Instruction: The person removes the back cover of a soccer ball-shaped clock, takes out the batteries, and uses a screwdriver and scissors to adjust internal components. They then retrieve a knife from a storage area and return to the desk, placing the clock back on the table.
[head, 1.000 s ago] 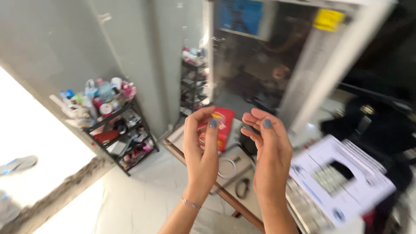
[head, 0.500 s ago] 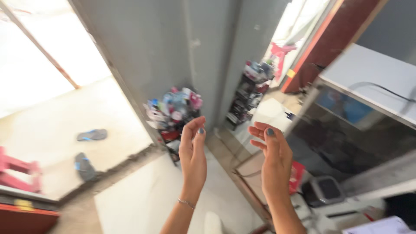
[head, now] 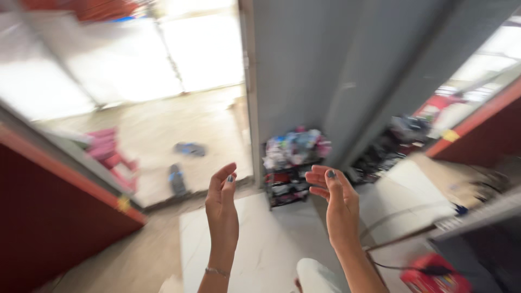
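Both hands are raised in front of me, palms turned toward each other, a gap between them. My left hand (head: 221,206) has its fingers loosely curled and holds nothing; a thin bracelet sits on that wrist. My right hand (head: 336,203) is likewise empty, fingers bent, nails painted dark. Beyond the gap stands a small dark rack (head: 290,171) filled with colourful bottles and items, against a grey wall. The whole view is motion-blurred.
White tiled floor (head: 260,244) lies below the hands. A doorway opens left onto a sunlit yard with sandals (head: 179,176) and a pink stool (head: 111,152). A dark red panel (head: 49,217) fills the lower left. A second rack (head: 385,149) and a red box (head: 434,279) are right.
The view has swung left, away from the table and printer toward the doorway and yard. Both hands stay raised and empty, now slightly farther apart.
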